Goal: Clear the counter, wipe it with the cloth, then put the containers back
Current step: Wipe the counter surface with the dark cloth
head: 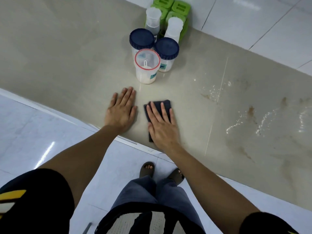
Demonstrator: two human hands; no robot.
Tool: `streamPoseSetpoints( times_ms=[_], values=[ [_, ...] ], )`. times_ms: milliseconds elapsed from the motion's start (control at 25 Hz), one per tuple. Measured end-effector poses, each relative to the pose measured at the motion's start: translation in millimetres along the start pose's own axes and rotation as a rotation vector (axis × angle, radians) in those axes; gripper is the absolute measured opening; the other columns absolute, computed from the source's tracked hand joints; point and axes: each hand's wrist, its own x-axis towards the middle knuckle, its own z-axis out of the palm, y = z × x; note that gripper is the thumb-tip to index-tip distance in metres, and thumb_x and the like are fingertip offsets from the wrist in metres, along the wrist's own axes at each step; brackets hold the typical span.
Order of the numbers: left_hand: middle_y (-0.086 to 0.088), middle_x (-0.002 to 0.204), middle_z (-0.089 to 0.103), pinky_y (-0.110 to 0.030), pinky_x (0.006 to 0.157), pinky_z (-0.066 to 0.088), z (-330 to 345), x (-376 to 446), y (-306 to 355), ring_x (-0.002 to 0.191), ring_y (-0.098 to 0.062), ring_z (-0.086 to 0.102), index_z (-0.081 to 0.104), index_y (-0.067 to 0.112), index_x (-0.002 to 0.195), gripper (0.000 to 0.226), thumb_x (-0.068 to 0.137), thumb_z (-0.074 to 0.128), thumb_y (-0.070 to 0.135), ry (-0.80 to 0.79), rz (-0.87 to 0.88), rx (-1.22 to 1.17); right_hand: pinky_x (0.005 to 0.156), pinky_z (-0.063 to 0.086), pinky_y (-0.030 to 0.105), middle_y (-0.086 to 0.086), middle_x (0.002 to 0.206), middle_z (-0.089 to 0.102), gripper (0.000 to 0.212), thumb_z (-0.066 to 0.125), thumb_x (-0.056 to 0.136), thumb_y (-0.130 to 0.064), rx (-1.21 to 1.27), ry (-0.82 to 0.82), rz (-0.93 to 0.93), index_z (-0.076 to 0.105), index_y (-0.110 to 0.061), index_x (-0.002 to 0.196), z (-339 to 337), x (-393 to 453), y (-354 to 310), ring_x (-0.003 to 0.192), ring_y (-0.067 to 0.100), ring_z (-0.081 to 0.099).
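Right hand [163,127] lies flat, palm down, fingers spread, pressing the dark cloth [162,105] onto the bench [67,65] near its front edge. The cloth is folded to a pad; only its far end and a strip by the wrist show, the rest is under the palm. Flat pressure rather than a pinch suits wiping, in the inspector's judgement.

Left hand [122,112] is also flat and open on the bare bench, just beside the cloth but apart from it, holding nothing. Prob. a brace for the lean forward.

Containers stand grouped toward the back wall, away from the front strip: a clear jar w/ red rim [146,66] nearest the hands, two blue-lid jars [167,53] touching or nearly touching behind it, two white-cap bottles [173,27] further back, and green boxes [175,9] against the wall tiles. Grouping looks meant to free the surface for wiping; whether this is their parked spot or final spot cannot be told.

Wet streaks and brown stains [251,112] lie well apart to the right of the cloth hand, not yet wiped. Judgement: wiping step in hand; the soiled area and the return of containers remain outstanding.

Cloth is under the right hand, between left hand and stains; jars sit ahead of both hands, near the left fingertips, not touching.
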Motion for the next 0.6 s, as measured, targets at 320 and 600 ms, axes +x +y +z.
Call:
streamPoseSetpoints(
  times_ms=[320,600],
  values=[
    [0.0,0.163,0.013,-0.043,0.123,0.005,-3,0,1,0.151,-0.016,0.007,0.015,0.016,0.154,0.062,0.097,0.02,0.039,-0.027,-0.005,-0.03,0.121,0.005,0.051,-0.008,0.164,0.011,0.06,0.024,0.098,-0.036,0.02,-0.048,0.437,0.011,-0.027,0.156,-18,-56,112,0.152,0.024,0.007],
    [0.0,0.163,0.012,-0.042,0.123,0.004,-6,-1,1,0.151,-0.016,0.006,0.015,0.015,0.154,0.061,0.097,0.021,0.038,-0.042,0.003,-0.034,0.121,0.007,0.053,-0.006,0.164,0.011,0.061,0.028,0.098,-0.036,0.019,-0.025,0.144,0.012,-0.024,0.156,-4,-24,-21,0.151,0.026,0.008]
  ],
)
